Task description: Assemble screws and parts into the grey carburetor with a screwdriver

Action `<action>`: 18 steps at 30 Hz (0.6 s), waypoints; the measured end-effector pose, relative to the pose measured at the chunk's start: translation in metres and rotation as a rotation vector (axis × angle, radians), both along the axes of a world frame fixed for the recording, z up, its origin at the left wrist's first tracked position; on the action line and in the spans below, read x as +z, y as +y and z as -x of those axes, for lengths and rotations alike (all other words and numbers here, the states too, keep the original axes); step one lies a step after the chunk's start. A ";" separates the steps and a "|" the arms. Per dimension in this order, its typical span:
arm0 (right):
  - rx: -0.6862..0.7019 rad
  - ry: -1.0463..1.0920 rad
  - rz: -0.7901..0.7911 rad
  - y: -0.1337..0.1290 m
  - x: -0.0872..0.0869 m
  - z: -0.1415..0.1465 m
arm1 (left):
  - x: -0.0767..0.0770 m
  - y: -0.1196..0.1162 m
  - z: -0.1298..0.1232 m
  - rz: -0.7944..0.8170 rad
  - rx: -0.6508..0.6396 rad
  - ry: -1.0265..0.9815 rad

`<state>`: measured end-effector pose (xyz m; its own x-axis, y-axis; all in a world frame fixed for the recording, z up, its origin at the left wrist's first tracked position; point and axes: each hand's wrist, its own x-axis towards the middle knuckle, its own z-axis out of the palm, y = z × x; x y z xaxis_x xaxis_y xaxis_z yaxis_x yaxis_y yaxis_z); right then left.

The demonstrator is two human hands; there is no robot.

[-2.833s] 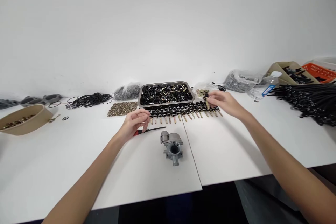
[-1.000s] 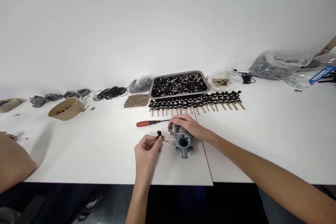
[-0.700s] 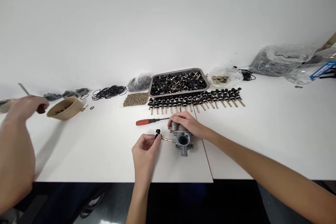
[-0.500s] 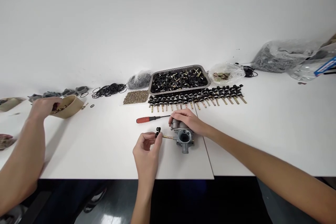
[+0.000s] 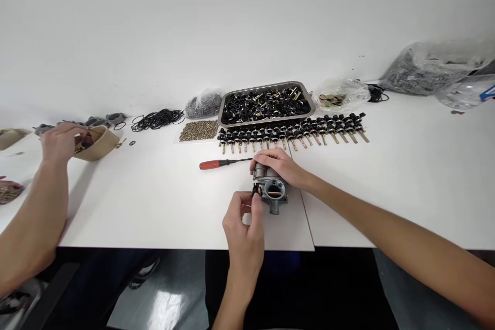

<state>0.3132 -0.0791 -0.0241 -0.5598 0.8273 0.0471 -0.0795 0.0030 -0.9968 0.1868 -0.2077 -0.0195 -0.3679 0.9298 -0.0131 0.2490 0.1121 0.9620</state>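
A grey metal carburetor (image 5: 274, 202) rests on the white table, its round bore facing me. My right hand (image 5: 276, 164) is closed over the back of its body and grips it. With thumb and fingers, my left hand (image 5: 246, 211) pinches a choke shaft (image 5: 256, 190) by its black end. That black end sits against the carburetor's left side, and the brass-coloured rod shows across the inside of the bore. Behind my right hand lies a screwdriver (image 5: 211, 164) with a red handle; its tip is hidden by my fingers.
Rows of similar black-ended shafts (image 5: 290, 136) lie before a metal tray (image 5: 309, 113) full of more. Small brass parts (image 5: 198, 130), black rings (image 5: 159, 119) and plastic bags (image 5: 421, 69) line the wall. At left, another person's hand (image 5: 64, 139) reaches into a tan container (image 5: 98, 147).
My left hand has moved right, pushing the choke shaft's rod into the carburetor until the black end meets its side. My right hand keeps its hold. The view has shifted slightly.
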 end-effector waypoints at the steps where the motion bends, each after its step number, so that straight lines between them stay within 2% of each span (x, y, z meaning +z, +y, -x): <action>1: 0.002 0.000 -0.001 0.000 0.000 0.000 | 0.002 0.000 0.001 0.008 0.004 -0.005; 4: -0.001 -0.007 -0.009 0.000 -0.001 0.000 | 0.004 0.005 0.013 0.055 -0.082 -0.094; 8: -0.005 -0.018 -0.020 0.000 0.000 0.000 | -0.002 0.016 0.031 0.107 -0.200 -0.196; 18: -0.002 -0.019 -0.047 0.001 0.000 0.000 | -0.005 0.025 0.035 0.100 -0.261 -0.256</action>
<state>0.3134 -0.0781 -0.0240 -0.5591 0.8258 0.0747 -0.0601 0.0495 -0.9970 0.1514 -0.1828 -0.0245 -0.0921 0.9812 -0.1699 0.0346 0.1737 0.9842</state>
